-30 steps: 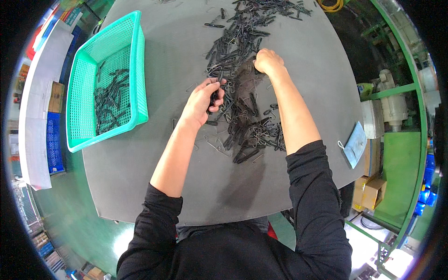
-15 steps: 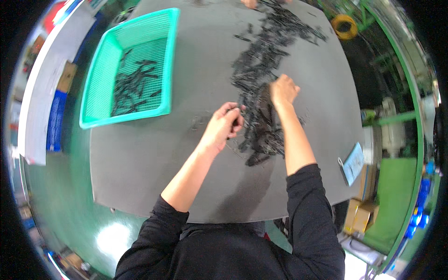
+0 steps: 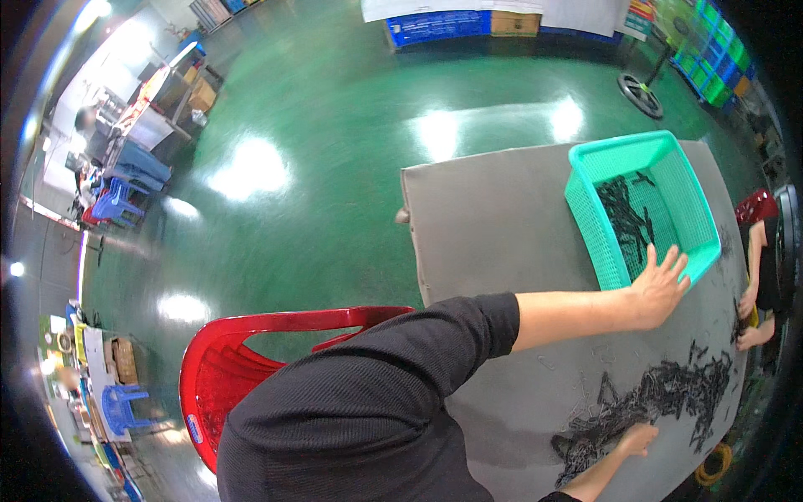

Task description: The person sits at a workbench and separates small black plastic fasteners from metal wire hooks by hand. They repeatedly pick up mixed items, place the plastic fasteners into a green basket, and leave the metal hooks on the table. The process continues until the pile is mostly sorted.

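Observation:
My left hand is over the near rim of a mint-green plastic basket, fingers spread and nothing seen in them. Inside the basket lie several slim black pieces, too small to name exactly. My right hand is at the edge of a long, loose pile of the same thin black pieces on the grey tabletop. Its fingers look curled closed, and whatever they may hold cannot be made out.
Another person's arm reaches in at the right edge, hands beside the pile's end. Behind me stands a red plastic chair. A yellow ring lies beyond the table's edge. Blue crates stand across the green floor.
The view has swung left. My left hand has moved from beside the pile to the basket, and its fingers have opened. My right hand stays near the pile.

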`<state>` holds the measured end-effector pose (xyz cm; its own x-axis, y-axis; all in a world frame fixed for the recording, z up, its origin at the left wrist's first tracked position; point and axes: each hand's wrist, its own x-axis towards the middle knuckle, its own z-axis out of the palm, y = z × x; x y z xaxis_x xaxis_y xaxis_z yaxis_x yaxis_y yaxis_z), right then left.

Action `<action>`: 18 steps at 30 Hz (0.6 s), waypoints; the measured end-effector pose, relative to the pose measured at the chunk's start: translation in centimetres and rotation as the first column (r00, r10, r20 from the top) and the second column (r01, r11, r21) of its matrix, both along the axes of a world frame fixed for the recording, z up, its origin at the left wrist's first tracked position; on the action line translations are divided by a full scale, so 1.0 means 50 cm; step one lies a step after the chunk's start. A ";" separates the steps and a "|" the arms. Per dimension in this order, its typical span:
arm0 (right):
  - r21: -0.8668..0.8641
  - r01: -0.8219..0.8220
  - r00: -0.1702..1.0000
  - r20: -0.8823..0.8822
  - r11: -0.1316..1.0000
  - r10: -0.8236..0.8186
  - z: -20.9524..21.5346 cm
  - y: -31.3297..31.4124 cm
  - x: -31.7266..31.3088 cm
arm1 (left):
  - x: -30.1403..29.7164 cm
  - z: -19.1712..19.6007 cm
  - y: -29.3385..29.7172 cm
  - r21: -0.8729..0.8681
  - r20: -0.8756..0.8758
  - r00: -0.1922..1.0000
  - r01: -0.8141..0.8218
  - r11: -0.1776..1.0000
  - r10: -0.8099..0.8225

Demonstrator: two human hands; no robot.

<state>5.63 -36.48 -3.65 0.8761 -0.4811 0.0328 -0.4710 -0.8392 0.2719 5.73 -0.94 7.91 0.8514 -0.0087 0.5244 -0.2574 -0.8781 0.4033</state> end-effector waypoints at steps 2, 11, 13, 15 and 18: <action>0.116 -0.031 0.998 0.057 0.993 0.025 -0.019 -0.030 0.005 | -0.011 -0.011 0.015 -0.013 0.020 0.998 0.061 0.998 -0.061; -0.003 -0.413 0.848 0.362 0.911 0.386 0.021 -0.173 0.096 | -0.110 0.056 0.115 -0.267 0.259 0.947 0.260 0.928 -0.191; 0.075 -0.561 0.754 0.458 0.824 0.472 0.165 0.109 0.125 | -0.126 0.054 0.104 -0.266 0.261 0.943 0.274 0.924 -0.205; 0.324 -0.700 0.679 0.578 0.637 0.452 0.301 0.298 0.111 | -0.152 0.065 0.059 -0.325 0.196 0.925 0.375 0.868 -0.327; 0.520 -0.774 0.630 0.693 0.362 0.350 0.349 0.399 0.137 | -0.189 0.043 -0.010 -0.338 0.064 0.876 0.470 0.815 -0.478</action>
<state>12.46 -16.54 13.82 0.9218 0.1044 0.3733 0.3337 -0.7037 -0.6273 -3.71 -1.43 10.05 0.7992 -0.2435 0.5495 -0.5938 -0.4614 0.6592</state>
